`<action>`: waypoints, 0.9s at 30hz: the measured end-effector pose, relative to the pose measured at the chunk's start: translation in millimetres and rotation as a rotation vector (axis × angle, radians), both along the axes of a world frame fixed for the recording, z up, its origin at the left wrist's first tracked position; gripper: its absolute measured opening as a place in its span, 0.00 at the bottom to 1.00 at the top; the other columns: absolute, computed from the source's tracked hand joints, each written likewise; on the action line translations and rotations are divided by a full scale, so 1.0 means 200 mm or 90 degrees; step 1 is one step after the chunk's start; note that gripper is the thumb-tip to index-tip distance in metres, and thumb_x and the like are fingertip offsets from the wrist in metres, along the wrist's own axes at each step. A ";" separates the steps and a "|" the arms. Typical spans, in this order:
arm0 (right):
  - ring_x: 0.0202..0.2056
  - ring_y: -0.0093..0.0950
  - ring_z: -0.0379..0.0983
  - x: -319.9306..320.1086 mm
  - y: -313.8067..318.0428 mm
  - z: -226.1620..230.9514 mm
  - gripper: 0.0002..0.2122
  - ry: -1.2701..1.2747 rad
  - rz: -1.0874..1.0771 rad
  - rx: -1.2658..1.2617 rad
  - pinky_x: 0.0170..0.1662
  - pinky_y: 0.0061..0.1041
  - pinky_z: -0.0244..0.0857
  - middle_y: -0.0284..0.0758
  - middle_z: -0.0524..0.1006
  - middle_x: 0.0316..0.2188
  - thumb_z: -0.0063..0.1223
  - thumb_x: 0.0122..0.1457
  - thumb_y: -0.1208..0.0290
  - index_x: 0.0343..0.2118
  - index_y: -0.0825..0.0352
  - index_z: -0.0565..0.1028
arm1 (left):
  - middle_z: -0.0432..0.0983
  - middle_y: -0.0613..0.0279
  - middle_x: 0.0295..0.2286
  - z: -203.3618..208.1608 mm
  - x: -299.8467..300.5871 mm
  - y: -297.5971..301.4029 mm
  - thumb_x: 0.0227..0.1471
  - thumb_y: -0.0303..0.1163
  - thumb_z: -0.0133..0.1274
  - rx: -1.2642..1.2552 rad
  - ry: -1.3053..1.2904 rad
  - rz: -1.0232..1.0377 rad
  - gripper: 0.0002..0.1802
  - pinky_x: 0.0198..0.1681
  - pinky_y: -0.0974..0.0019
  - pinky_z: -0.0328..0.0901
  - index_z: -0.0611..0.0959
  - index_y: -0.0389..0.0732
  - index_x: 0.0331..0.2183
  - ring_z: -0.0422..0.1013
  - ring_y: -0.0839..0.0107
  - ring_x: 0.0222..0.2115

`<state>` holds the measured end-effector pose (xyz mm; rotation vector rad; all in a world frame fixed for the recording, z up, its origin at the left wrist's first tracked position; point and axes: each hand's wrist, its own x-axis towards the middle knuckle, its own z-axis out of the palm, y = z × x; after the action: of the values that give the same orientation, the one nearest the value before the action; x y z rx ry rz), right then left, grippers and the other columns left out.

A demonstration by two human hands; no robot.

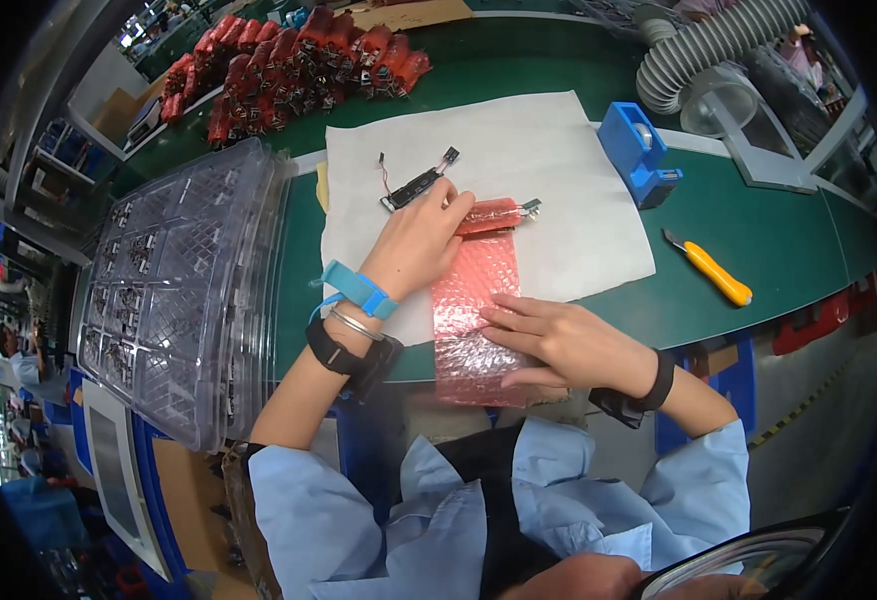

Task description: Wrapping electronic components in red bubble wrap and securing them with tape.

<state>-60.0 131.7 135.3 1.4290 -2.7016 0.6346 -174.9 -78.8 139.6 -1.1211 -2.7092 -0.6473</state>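
A strip of pink bubble wrap (pixel 473 280) runs from the white sheet over the table's near edge. At its far end is a rolled part (pixel 493 214), with a small connector (pixel 530 209) poking out on the right. My left hand (pixel 416 240) has its fingers closed over the left end of this roll, hiding part of it. Flat on the strip's right side lies my right hand (pixel 570 340), fingers spread. Just beyond my left hand sits a slim black electronic module (pixel 414 187) with short wires and plugs; my hand covers part of it.
Clear plastic compartment trays (pixel 183 250) with small parts are stacked at left. Red-wrapped bundles (pixel 298 65) pile up at the back. On the right are a blue tape dispenser (pixel 630 145), a yellow-handled cutter (pixel 713 272) and a grey ventilation hose (pixel 708 50). A white sheet (pixel 578 170) covers the table's middle.
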 end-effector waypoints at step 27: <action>0.54 0.41 0.66 0.02 0.04 0.01 0.23 -0.014 -0.016 0.003 0.58 0.37 0.60 0.42 0.71 0.52 0.58 0.52 0.62 0.48 0.70 0.72 | 0.68 0.57 0.29 -0.10 -0.02 -0.03 0.43 0.39 0.63 0.104 -0.012 -0.006 0.21 0.38 0.61 0.61 0.71 0.40 0.33 0.66 0.57 0.33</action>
<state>-56.7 140.3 137.3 1.3938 -2.7343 0.6467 -178.5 -84.3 120.0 -1.0945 -2.6120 -0.8672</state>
